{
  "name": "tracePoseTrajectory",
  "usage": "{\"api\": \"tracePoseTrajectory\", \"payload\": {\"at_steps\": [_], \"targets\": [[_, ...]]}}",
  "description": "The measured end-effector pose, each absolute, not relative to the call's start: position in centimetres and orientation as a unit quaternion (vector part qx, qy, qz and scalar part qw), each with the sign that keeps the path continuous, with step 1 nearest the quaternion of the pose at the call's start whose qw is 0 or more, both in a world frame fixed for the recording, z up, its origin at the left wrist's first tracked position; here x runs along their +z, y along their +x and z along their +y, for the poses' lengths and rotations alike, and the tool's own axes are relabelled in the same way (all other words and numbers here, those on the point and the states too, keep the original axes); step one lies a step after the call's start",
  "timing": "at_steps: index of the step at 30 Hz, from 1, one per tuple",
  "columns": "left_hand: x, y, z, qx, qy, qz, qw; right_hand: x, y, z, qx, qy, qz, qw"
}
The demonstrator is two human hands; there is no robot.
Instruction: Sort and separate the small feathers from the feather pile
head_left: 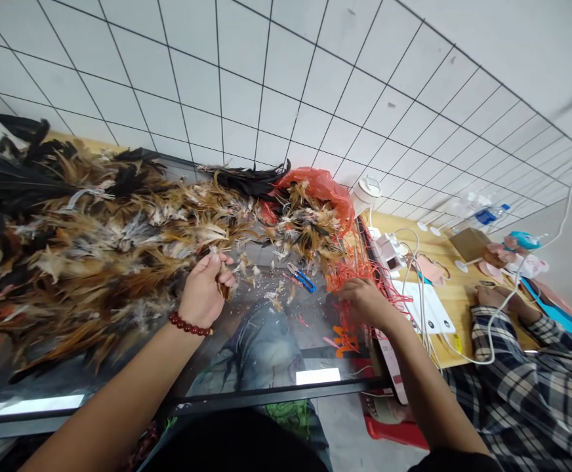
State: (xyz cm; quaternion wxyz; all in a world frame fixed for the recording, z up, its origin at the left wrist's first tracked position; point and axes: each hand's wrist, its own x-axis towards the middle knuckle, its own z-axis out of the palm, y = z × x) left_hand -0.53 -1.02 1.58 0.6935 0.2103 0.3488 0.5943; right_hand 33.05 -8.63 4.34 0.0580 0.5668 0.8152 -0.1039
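Note:
My left hand (206, 288), with a dark red bead bracelet (190, 324) on its wrist, is closed on a small bunch of feathers (225, 290). Pale quill ends show above the thumb, and brown feather shows below the fingers. Beside it spreads a large heap of brown, white and black feathers (94, 262). My right hand (362, 301) reaches down into a tangle of red strings (347, 269); its fingertips are blurred and partly hidden there. Between the hands, blue-handled thread snips (303, 278) lie on the dark glass tabletop (286, 328) among feather scraps.
A red plastic bag (320, 187) with more feathers sits at the back, near a white lidded cup (367, 191). Chargers (389, 249) and white cables cross the wooden table (450, 262) at right. A phone (390, 367) lies by my right forearm. A person in a plaid sleeve (497, 341) sits at right.

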Motion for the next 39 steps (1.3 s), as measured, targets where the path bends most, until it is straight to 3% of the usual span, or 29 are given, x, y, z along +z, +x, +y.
{"api": "tracePoseTrajectory", "payload": {"at_steps": [6,13,15,19,21,24,28,31,36,39], "targets": [[1.3,-0.4,-0.9,0.601,0.22,0.355,0.682,5.5,30.5,-5.7,-0.058,0.584,0.809,-0.034],[0.8,-0.1,-0.8,0.604,0.229,0.368,0.668,3.3,26.5,-0.1,0.011,0.574,0.818,0.036],[0.6,-0.1,-0.6,0.61,0.229,0.371,0.662,3.2,26.9,0.8,-0.02,0.601,0.798,-0.038],[0.5,-0.3,-0.4,0.616,0.222,0.374,0.656,4.4,28.4,1.8,-0.153,0.632,0.703,-0.287],[0.5,-0.3,-0.4,0.616,0.217,0.374,0.658,5.5,29.1,1.5,-0.183,0.624,0.683,-0.332],[0.6,-0.4,-0.4,0.615,0.214,0.371,0.662,7.0,30.1,0.1,-0.104,0.652,0.692,-0.292],[0.9,-0.5,-0.5,0.615,0.213,0.359,0.669,6.6,30.6,-3.1,-0.084,0.683,0.72,-0.09],[1.1,-0.5,-0.6,0.609,0.21,0.351,0.679,4.8,30.4,-5.5,-0.102,0.652,0.751,-0.005],[1.1,-0.3,-0.8,0.604,0.208,0.351,0.685,3.7,31.3,-7.7,-0.173,0.652,0.738,0.023],[0.9,-0.2,-0.7,0.604,0.216,0.356,0.679,4.6,32.4,-6.9,-0.097,0.707,0.7,-0.014]]}}
